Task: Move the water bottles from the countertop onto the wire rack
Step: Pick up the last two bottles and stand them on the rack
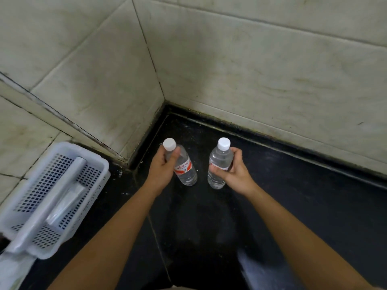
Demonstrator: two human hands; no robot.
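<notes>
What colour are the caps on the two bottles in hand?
Both caps are white: left bottle cap, right bottle cap. Head view shows them best.

The light is dim, even and greyish. The pale wall tiles [261, 65] across the upper frame catch most of it. My dark countertop [303, 201] swallows it, save a dull sheen at lower right. Straight tile lines bow toward the edges. The white basket [100, 162] at lower left smears with blur, and everything looks slightly soft.

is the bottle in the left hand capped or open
Capped: a white cap sits on the bottle that the left hand grips near its neck.
</notes>
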